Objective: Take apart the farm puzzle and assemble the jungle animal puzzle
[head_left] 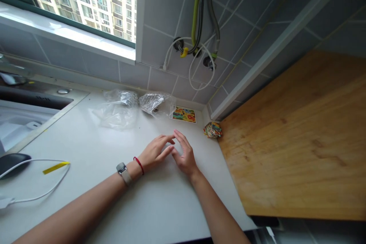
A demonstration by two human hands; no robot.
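Our left hand (156,151) and right hand (185,155) rest on the white desk (120,198), fingertips touching, loosely spread and holding nothing we can make out. Just beyond the hands lies a colourful card (184,114); right of them a small stack of cards (212,130). Left and farther sit crumpled plastic bags (120,108).

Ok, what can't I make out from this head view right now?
- Whatever sits under the left hand and right hand: the fingers cover it.
- Contents of the plastic bags: crumpled film blurs them.
- Colourful card stack: print too small.
- Sink: cut by the left edge.
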